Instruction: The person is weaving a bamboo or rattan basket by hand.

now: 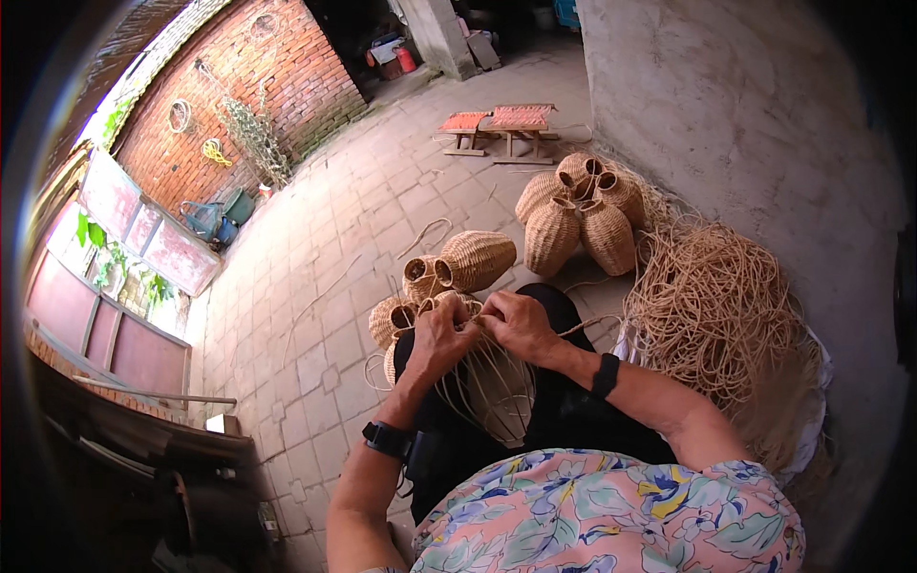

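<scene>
A brick wall stood far left. Rightward, a group of woven baskets lay on the paved floor, just beyond the left hand, whose curled fingers pinched pale strands. These fanned out over the lap toward the near side. Close beside it, the right hand pinched the strands' far ends. Farther right, a second basket cluster stood beside a tangled heap of cord.
</scene>
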`<state>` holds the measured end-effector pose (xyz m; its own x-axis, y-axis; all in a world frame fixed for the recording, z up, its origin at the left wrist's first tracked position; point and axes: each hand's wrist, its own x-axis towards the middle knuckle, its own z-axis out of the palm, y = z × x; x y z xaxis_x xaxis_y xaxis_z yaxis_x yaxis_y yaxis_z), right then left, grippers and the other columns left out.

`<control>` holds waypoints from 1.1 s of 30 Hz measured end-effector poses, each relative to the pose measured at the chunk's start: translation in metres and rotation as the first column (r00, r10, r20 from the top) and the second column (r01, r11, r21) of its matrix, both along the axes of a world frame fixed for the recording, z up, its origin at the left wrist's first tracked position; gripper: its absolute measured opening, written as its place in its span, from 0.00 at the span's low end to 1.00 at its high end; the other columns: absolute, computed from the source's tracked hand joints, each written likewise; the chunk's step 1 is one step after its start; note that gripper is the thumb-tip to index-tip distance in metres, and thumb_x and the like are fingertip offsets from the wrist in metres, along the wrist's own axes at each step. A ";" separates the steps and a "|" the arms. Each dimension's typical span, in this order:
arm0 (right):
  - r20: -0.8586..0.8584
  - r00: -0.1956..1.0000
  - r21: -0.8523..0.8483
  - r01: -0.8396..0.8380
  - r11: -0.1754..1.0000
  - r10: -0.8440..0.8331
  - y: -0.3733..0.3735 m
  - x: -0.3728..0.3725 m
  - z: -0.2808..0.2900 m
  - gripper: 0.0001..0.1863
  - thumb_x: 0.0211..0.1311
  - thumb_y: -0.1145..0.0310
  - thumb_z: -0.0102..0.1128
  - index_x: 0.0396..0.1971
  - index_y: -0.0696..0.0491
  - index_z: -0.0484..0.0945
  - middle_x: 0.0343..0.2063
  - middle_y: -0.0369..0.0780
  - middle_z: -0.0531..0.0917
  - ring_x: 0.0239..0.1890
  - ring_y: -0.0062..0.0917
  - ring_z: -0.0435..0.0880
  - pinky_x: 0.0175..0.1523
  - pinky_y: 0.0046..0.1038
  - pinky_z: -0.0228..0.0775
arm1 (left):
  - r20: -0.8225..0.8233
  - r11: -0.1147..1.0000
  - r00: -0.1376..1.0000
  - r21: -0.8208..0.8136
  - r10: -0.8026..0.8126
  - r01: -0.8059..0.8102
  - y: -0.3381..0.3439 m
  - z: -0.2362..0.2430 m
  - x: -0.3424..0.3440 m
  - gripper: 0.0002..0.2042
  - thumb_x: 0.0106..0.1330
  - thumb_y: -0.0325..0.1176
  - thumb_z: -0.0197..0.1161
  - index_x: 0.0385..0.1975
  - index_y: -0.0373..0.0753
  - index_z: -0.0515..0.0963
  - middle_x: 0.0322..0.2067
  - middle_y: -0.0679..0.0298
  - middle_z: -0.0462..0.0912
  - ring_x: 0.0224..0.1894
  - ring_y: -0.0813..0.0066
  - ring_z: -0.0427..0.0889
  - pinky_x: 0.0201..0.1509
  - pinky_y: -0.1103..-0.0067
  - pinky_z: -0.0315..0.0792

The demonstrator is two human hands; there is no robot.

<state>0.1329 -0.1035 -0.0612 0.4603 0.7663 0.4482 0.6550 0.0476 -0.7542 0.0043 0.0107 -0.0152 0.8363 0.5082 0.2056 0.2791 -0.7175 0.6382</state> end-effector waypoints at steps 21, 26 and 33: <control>-0.021 0.952 0.014 -0.305 0.952 0.305 -0.005 0.017 0.052 0.12 0.59 0.64 0.62 0.27 0.58 0.75 0.27 0.44 0.79 0.33 0.38 0.80 0.39 0.38 0.70 | 0.234 0.831 0.964 -0.506 -0.128 0.233 0.004 0.008 -0.016 0.10 0.60 0.30 0.53 0.40 0.35 0.73 0.34 0.64 0.79 0.37 0.79 0.76 0.43 0.80 0.71; -0.493 0.792 -0.176 -0.495 0.851 0.359 -0.029 0.016 0.048 0.11 0.68 0.64 0.56 0.31 0.58 0.76 0.23 0.31 0.76 0.28 0.13 0.71 0.34 0.26 0.66 | 0.121 0.905 0.985 -0.394 -0.126 0.164 0.010 0.001 -0.013 0.12 0.58 0.31 0.54 0.36 0.31 0.77 0.31 0.63 0.81 0.35 0.78 0.77 0.41 0.80 0.72; -0.184 0.927 -0.015 -0.334 0.942 0.326 -0.052 -0.019 0.032 0.10 0.65 0.65 0.54 0.29 0.57 0.75 0.24 0.51 0.80 0.31 0.49 0.81 0.35 0.44 0.72 | 0.116 0.906 0.987 -0.396 -0.111 0.148 0.009 -0.006 -0.014 0.13 0.57 0.34 0.55 0.34 0.30 0.77 0.28 0.63 0.80 0.32 0.79 0.77 0.39 0.81 0.72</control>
<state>0.1134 -0.1554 -0.0294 0.2462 0.9059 0.3445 0.4646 0.2016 -0.8623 -0.0095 0.0192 -0.0214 0.8882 0.4519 0.0830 0.1299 -0.4203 0.8980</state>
